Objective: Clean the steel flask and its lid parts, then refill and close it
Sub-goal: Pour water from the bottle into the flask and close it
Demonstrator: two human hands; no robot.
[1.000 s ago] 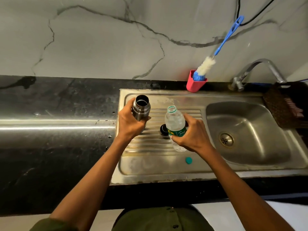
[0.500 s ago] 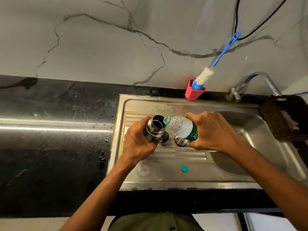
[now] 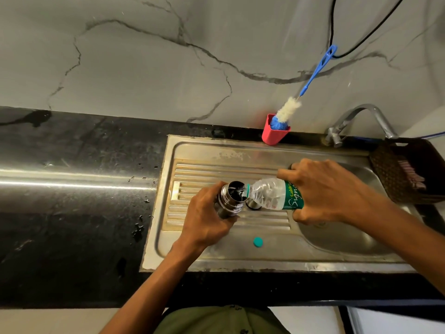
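**Q:** State the position of each hand and of the flask.

**A:** My left hand wraps around the body of the steel flask, fingers curled on its wall. I hold the flask above the ribbed drainboard of the sink, its open mouth tipped toward the right. My right hand grips the plastic water bottle at its labelled end and holds it almost level, neck to the left.

**Q:** Why is the bottle held that way?

**A:** Its neck meets the flask rim, so the water has no open gap to cross. I judge this to be the refill step. Working over the drainboard means any spill runs to the basin, not the black counter.

**Q:** Where are the closures?

**A:** 1 green bottle cap lies on the near part of the drainboard, clear of the pour. A dark round part, probably a lid piece, sits under the bottle, mostly hidden.

**Q:** And the cleaning tool?

**A:** The bottle brush stands in the red cup at the far edge, left of the tap.
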